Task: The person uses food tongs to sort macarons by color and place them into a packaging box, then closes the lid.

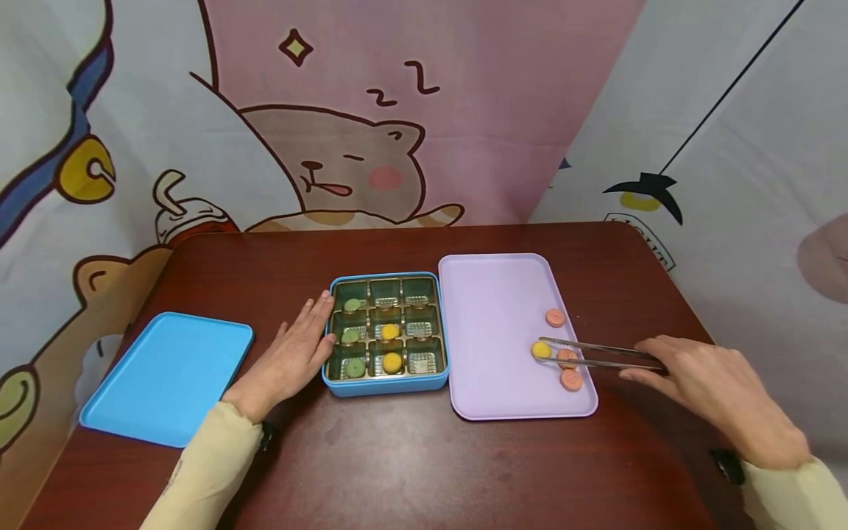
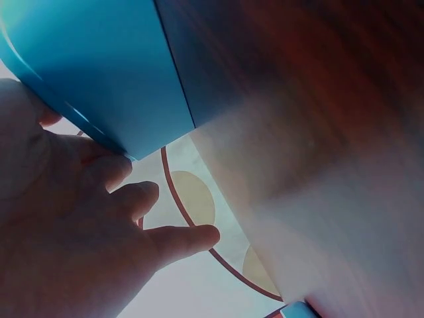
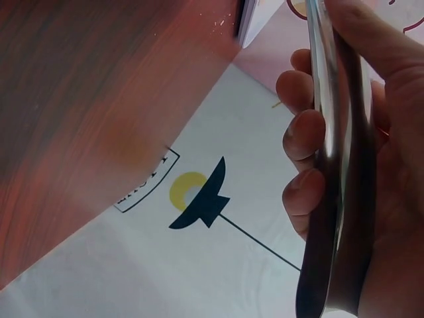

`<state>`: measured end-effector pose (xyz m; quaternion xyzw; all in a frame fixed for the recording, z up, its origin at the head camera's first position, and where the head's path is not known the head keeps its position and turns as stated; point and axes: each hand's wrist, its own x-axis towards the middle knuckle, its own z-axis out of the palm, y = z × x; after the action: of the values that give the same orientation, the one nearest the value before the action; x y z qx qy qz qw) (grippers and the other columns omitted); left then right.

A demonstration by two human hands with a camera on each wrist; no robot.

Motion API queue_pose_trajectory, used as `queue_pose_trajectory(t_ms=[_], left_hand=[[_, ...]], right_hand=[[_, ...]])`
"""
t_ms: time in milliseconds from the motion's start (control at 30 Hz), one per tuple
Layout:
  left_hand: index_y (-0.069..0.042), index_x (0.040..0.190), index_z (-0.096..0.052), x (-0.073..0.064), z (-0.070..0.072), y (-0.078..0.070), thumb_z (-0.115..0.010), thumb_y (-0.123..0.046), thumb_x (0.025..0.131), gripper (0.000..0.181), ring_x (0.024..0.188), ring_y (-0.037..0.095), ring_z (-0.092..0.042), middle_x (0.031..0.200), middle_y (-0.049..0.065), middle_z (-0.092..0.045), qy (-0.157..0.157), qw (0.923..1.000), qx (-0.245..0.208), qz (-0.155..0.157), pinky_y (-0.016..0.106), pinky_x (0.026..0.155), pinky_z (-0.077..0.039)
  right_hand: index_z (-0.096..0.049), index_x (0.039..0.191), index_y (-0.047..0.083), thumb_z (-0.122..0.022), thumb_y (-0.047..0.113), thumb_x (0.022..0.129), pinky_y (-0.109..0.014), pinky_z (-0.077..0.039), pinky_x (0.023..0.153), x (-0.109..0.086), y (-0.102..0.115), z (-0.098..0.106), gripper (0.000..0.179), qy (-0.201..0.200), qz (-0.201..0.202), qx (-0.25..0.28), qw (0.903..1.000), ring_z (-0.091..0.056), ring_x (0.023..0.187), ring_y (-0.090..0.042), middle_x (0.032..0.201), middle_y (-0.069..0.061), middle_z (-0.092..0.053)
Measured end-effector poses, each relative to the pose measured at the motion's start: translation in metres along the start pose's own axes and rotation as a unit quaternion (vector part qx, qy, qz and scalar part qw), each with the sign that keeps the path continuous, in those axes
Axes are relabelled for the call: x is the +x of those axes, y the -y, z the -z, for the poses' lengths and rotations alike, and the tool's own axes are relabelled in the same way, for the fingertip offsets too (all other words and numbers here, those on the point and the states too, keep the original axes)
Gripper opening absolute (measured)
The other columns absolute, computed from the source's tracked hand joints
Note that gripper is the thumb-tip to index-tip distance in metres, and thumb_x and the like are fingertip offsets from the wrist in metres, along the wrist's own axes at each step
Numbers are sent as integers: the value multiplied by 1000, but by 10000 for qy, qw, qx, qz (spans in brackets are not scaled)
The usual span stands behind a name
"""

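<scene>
My right hand (image 1: pixel 715 383) grips metal tongs (image 1: pixel 609 353), fingers wrapped round them in the right wrist view. The tips of the tongs are at a yellow round piece (image 1: pixel 541 350) over the purple tray (image 1: pixel 497 331). Several pink round pieces (image 1: pixel 555 317) lie near that tray's right edge, one partly behind the tongs. My left hand (image 1: pixel 291 357), fingers straight, rests against the left side of a blue box (image 1: pixel 391 387). Inside, a gold divided insert has green pieces (image 1: pixel 355 367) down its left column and yellow pieces (image 1: pixel 392 362) in the middle column's two nearer compartments.
A blue lid (image 1: pixel 168 379) lies at the left of the dark wooden table (image 1: pixel 397 456). The purple tray stands close along the box's right side. Behind the table hangs a printed cloth (image 1: pixel 503 110) with cartoon animals.
</scene>
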<state>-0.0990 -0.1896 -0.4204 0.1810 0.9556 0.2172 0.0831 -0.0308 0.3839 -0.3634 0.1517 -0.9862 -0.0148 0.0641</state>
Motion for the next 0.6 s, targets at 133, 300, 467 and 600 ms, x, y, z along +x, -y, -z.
queue_pose_trajectory(t_ms=[133, 300, 467, 600], left_hand=[[-10, 168, -10, 0, 0, 0, -41, -33, 113, 67, 158, 37, -8, 174, 9, -4, -32, 10000, 21, -13, 76, 115, -15], [-9, 168, -11, 0, 0, -1, -41, -33, 113, 67, 158, 38, -9, 174, 10, -6, -72, 10000, 8, -31, 76, 115, -15], [-9, 168, -10, 0, 0, -1, -41, -33, 113, 67, 158, 39, -9, 174, 10, -6, -62, 10000, 10, -24, 76, 115, -15], [-9, 168, -10, 1, 1, -1, -41, -33, 113, 67, 158, 38, -9, 174, 10, -5, -29, 10000, 27, -6, 76, 115, -15]], right_hand=[[-75, 98, 13, -90, 47, 77, -34, -42, 44, 4, 2, -2, 43, 65, -23, 54, 10000, -54, 59, -10, 80, 2, -70], [-75, 101, 11, -90, 48, 77, -38, -48, 48, 8, 4, -5, 47, 132, -36, 143, 9998, -55, 61, -11, 81, 1, -70], [-75, 102, 9, -89, 50, 76, -36, -48, 49, 7, 3, -7, 50, 382, -215, 152, 9989, -54, 61, -11, 82, -1, -71], [-74, 103, 8, -89, 50, 76, -35, -47, 48, 5, 1, -7, 51, 420, -231, 141, 9988, -54, 60, -12, 83, -3, -71]])
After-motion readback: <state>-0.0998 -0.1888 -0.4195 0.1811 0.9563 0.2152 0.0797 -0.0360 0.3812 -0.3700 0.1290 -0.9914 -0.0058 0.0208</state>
